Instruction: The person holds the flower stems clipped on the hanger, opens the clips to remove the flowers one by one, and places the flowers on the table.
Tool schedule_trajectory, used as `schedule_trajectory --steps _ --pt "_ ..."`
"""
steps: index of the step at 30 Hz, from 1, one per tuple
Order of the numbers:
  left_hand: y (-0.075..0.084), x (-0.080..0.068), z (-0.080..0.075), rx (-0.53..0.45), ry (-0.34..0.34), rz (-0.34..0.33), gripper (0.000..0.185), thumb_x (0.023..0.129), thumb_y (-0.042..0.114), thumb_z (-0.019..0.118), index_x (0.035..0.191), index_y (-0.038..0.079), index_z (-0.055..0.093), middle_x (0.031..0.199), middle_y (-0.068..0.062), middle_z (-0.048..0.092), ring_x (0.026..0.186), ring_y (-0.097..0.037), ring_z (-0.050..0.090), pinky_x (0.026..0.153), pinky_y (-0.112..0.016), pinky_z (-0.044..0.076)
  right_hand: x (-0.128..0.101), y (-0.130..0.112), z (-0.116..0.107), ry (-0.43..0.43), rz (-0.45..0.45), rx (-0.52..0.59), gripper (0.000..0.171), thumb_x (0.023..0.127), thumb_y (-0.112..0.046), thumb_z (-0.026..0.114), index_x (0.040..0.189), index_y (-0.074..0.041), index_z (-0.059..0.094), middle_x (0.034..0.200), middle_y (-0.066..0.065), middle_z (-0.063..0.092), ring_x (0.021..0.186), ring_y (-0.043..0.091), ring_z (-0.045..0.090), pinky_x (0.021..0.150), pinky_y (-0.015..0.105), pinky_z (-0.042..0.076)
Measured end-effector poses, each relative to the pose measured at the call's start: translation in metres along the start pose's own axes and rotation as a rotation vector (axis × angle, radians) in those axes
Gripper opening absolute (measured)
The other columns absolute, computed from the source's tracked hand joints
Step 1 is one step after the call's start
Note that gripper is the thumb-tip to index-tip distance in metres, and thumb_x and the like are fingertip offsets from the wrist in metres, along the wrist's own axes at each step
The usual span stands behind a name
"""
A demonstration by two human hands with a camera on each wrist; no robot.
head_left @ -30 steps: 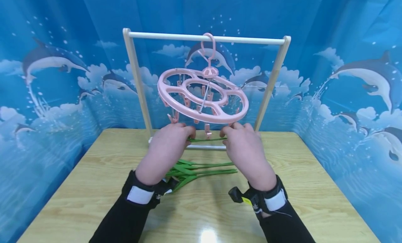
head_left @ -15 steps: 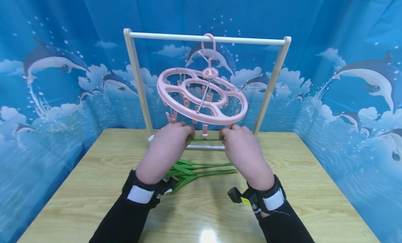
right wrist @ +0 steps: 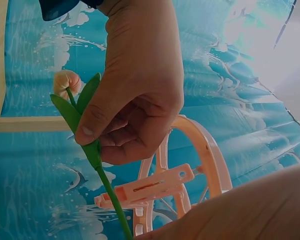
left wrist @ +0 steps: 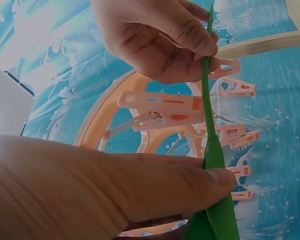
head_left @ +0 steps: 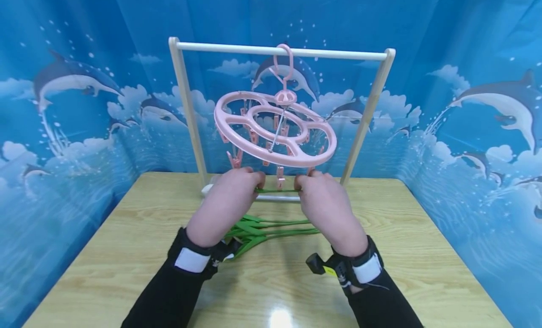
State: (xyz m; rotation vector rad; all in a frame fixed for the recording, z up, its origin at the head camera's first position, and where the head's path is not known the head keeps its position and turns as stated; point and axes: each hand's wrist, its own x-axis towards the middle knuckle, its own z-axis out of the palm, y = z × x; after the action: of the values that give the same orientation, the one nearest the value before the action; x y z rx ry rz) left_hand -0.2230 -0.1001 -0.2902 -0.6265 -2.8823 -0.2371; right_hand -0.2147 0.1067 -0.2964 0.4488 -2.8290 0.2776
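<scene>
My left hand pinches the leafy part of a tulip between thumb and fingers. Its pale bloom shows beyond that hand in the right wrist view. Farther along, my right hand pinches the thin green stem. The stem lies roughly level between the hands, just below a pink clothespin. That clothespin hangs from the round pink drying hanger. In the left wrist view a clothespin sits close to the stem; whether they touch I cannot tell.
The hanger hooks over the top bar of a wooden stand. More tulips with green stems lie on the wooden table, partly behind my left wrist. A blue dolphin curtain encloses the back and sides.
My right hand has shifted slightly left, so less stem shows between the hands. Both hands keep their hold on the tulip. The hanger has barely moved.
</scene>
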Motion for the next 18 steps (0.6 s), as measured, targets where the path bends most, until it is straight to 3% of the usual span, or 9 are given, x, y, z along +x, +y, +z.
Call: schedule_trajectory --steps 10,18 --pt "-0.003 0.0 0.006 0.003 -0.012 -0.006 0.016 0.103 0.009 0.075 0.115 0.018 0.081 0.098 -0.001 0.076 0.08 -0.015 0.064 0.071 -0.028 0.055 0.003 0.0 0.008 -0.033 -0.011 0.022 0.027 0.107 -0.001 0.06 0.11 -0.013 0.085 0.103 0.006 0.082 0.087 0.023 0.076 0.076 0.04 0.065" --pt "-0.003 0.0 0.007 0.012 0.017 0.004 0.017 0.105 0.007 0.071 0.114 0.018 0.081 0.093 0.0 0.073 0.075 -0.015 0.06 0.067 -0.026 0.05 0.006 0.002 0.013 -0.012 -0.061 -0.005 0.03 0.107 0.003 0.057 0.106 -0.01 0.085 0.091 0.005 0.082 0.078 0.019 0.072 0.075 0.04 0.064"
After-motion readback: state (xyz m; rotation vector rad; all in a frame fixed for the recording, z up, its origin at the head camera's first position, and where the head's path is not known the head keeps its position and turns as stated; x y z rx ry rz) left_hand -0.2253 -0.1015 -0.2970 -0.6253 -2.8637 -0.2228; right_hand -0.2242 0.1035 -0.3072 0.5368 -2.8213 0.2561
